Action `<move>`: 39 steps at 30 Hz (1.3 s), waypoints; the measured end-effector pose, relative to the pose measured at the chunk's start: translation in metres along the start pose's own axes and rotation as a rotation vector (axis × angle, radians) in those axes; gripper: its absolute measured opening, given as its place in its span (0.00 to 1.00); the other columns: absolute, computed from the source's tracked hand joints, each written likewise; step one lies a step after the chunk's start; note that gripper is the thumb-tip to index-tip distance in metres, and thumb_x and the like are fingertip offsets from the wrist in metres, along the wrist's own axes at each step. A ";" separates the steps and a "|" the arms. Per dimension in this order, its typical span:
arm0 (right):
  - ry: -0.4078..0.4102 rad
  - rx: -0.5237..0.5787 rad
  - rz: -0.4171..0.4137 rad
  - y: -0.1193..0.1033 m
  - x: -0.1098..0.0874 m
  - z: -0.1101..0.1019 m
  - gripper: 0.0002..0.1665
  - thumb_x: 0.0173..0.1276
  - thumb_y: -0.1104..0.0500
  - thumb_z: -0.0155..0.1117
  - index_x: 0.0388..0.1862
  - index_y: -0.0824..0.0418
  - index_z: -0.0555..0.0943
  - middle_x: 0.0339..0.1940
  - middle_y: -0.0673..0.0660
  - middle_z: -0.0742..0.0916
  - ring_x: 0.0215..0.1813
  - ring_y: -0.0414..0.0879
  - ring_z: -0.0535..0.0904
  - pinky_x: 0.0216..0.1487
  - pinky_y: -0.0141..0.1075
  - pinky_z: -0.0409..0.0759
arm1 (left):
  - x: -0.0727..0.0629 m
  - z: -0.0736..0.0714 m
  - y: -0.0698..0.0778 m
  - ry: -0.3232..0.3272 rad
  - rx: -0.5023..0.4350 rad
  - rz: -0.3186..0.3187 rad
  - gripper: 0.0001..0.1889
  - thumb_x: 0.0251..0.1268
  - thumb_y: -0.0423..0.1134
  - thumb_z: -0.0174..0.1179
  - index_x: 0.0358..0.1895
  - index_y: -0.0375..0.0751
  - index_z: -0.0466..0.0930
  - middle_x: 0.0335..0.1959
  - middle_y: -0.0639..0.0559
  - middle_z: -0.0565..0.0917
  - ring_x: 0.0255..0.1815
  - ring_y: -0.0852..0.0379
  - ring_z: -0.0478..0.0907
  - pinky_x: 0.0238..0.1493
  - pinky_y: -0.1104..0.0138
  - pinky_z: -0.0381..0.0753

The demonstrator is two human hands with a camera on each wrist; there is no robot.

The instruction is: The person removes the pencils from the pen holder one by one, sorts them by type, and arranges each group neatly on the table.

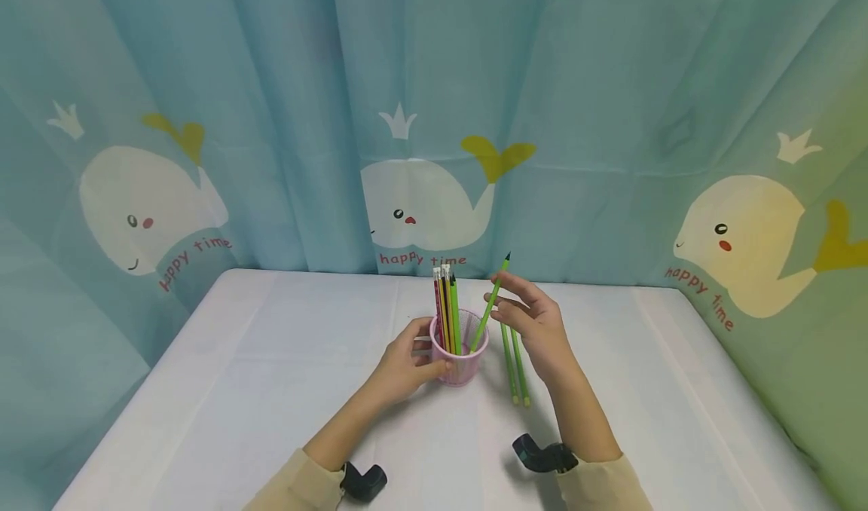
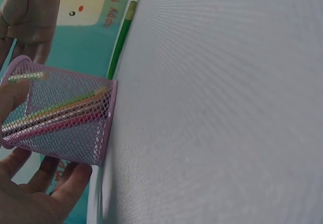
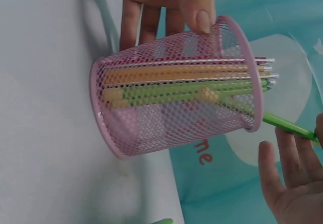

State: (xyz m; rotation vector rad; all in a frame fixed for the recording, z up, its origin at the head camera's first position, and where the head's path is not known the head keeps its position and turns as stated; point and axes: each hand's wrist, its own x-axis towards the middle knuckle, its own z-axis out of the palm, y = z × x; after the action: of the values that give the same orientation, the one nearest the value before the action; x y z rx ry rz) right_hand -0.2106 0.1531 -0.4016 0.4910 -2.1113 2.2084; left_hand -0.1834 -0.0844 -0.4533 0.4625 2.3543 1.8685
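Observation:
My left hand point(image 1: 400, 368) holds a pink mesh pencil cup point(image 1: 459, 375) upright on the table, thumb in front and fingers around the left side. Several pencils point(image 1: 446, 315), red, yellow-black and green, stand in the cup along its left side. Between thumb and fingers, my right hand point(image 1: 539, 326) pinches a green pencil point(image 1: 493, 300) near its dark upper tip. That pencil leans to the right, and its pale lower end point(image 3: 209, 95) is inside the cup, above the bottom, in the right wrist view. Two more green pencils point(image 1: 510, 368) lie on the table beneath the right hand.
A white cloth covers the table point(image 1: 291, 345). Behind it hangs a blue-green curtain point(image 1: 285, 119) printed with white whales, and it also runs along both sides. Each wrist wears a black device, like the one point(image 1: 542, 454) on the right.

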 end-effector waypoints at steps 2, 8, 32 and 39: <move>0.030 0.044 0.013 -0.002 0.001 0.000 0.29 0.74 0.67 0.57 0.73 0.61 0.68 0.70 0.60 0.74 0.63 0.52 0.80 0.59 0.42 0.83 | 0.000 0.000 0.000 0.000 0.004 -0.002 0.38 0.56 0.35 0.73 0.70 0.40 0.65 0.63 0.38 0.75 0.61 0.38 0.77 0.61 0.51 0.81; 0.105 0.132 0.048 -0.008 0.001 0.001 0.31 0.73 0.67 0.59 0.73 0.59 0.67 0.67 0.56 0.76 0.61 0.49 0.81 0.55 0.41 0.85 | 0.001 0.000 0.000 0.000 0.011 -0.005 0.38 0.56 0.35 0.73 0.70 0.40 0.65 0.63 0.38 0.75 0.61 0.38 0.76 0.61 0.50 0.81; 0.227 0.243 0.106 -0.016 0.003 -0.004 0.35 0.70 0.72 0.60 0.72 0.53 0.63 0.62 0.58 0.77 0.53 0.50 0.84 0.43 0.34 0.88 | 0.000 -0.001 0.001 0.002 0.003 0.003 0.37 0.56 0.34 0.73 0.69 0.39 0.65 0.63 0.37 0.75 0.61 0.37 0.76 0.61 0.52 0.81; 0.236 0.263 0.136 -0.017 0.001 -0.008 0.38 0.70 0.72 0.60 0.74 0.52 0.61 0.62 0.59 0.79 0.51 0.46 0.85 0.43 0.34 0.87 | -0.001 -0.001 0.002 -0.008 -0.005 0.002 0.38 0.56 0.35 0.73 0.69 0.38 0.65 0.63 0.37 0.74 0.60 0.38 0.77 0.60 0.52 0.82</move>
State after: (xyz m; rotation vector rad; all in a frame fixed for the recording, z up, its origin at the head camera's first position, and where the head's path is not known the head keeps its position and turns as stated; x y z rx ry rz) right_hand -0.2086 0.1615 -0.3856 0.0886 -1.7978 2.4908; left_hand -0.1825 -0.0849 -0.4516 0.4711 2.3439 1.8699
